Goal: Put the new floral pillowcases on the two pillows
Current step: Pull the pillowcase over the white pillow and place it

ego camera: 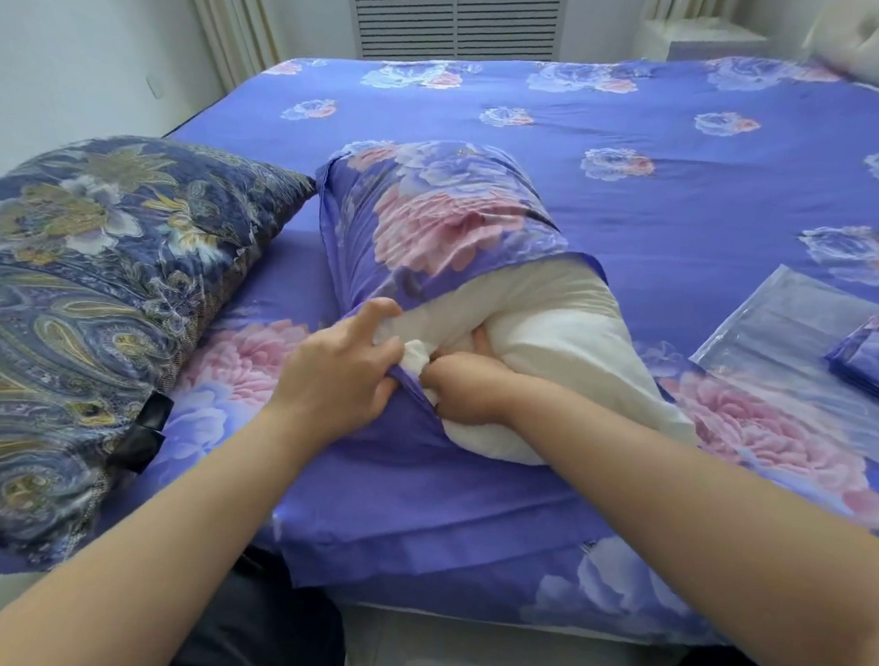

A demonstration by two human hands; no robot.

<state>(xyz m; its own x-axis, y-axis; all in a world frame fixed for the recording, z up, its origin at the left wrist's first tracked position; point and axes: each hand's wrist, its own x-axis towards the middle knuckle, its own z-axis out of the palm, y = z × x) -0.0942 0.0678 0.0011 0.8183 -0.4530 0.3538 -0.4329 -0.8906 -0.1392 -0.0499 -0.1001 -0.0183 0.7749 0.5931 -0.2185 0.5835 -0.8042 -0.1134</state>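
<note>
At the near bed edge, left hand (340,373) pinches the floral pillowcase (434,219) mouth while right hand (467,393) grips the half-covered white pillow (556,329); advise feeding corners in first, drawing fabric evenly.

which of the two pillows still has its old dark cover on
The pillow at the left edge of the bed, in a dark navy paisley cover. The other, a white pillow in the middle, is half inside a new floral pillowcase and both hands work on it.

Both bare arms reach forward, left hand (340,365) and right hand (467,388) curled, touching.
</note>
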